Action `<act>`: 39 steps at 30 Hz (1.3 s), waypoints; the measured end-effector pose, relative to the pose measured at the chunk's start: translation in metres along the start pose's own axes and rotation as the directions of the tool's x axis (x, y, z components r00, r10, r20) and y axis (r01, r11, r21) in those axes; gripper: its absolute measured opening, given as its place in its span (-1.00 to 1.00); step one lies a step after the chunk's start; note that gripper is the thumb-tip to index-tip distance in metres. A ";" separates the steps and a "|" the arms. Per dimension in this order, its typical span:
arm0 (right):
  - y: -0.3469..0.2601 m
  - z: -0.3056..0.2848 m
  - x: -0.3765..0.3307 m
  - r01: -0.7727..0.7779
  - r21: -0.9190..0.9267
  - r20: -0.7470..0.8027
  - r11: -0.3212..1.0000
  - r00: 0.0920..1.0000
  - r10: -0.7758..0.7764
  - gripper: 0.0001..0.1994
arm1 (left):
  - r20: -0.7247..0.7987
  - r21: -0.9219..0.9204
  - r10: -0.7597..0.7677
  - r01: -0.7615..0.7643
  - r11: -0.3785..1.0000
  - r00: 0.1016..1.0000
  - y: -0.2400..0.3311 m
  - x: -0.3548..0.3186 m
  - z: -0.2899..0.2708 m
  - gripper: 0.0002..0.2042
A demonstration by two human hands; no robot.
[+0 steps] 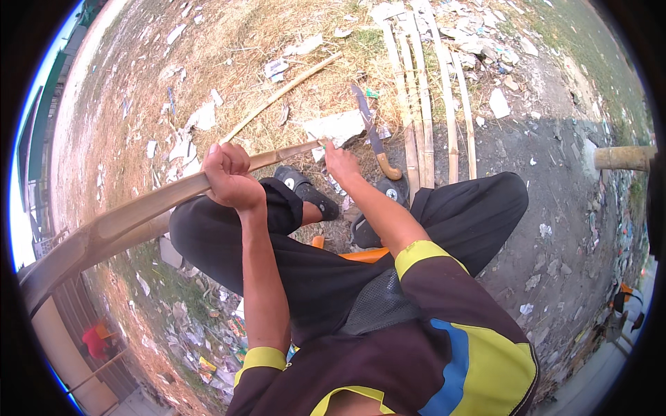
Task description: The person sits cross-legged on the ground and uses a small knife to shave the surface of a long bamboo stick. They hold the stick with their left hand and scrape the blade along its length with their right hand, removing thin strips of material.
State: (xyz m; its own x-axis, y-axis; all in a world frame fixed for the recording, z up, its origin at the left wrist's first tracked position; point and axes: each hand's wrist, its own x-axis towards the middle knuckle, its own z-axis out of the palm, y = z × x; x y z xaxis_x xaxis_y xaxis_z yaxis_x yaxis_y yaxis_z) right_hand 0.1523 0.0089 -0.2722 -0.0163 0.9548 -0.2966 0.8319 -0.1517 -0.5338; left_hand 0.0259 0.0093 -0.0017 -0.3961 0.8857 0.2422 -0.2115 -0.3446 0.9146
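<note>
My left hand point(234, 178) is closed around a long split bamboo strip point(142, 210), which runs from the far left edge up across my left knee. At the strip's thin end, the fingers of my right hand point(341, 165) are pinched together. A tiny greenish spot shows at those fingers, too small to name. Just right of that hand, a machete point(371, 132) with a dark blade and brown wooden handle lies on the ground, its handle by my right sandal point(394, 191).
Several bamboo strips point(451, 132) lie side by side beyond my right knee. Another bamboo strip point(284, 90) lies on dry grass ahead. A thicker bamboo pole point(623, 158) juts in at right. Paper scraps and litter cover the ground. Something orange point(365, 256) shows beneath me.
</note>
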 end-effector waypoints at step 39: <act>-0.066 -0.097 -0.065 0.147 0.277 -0.084 0.949 0.988 -0.128 -0.67 | 0.250 -0.155 0.069 -0.030 0.987 0.966 -0.004 0.007 -0.021 -0.66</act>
State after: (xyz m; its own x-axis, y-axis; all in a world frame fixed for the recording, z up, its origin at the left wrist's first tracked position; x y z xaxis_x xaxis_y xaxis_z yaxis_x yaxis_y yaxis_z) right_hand 0.1527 -0.0184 -0.1410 -0.0764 0.9844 -0.1585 0.6336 -0.0748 -0.7700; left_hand 0.0051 0.0104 -0.0109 -0.1740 0.9094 0.3778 -0.3350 -0.4154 0.8457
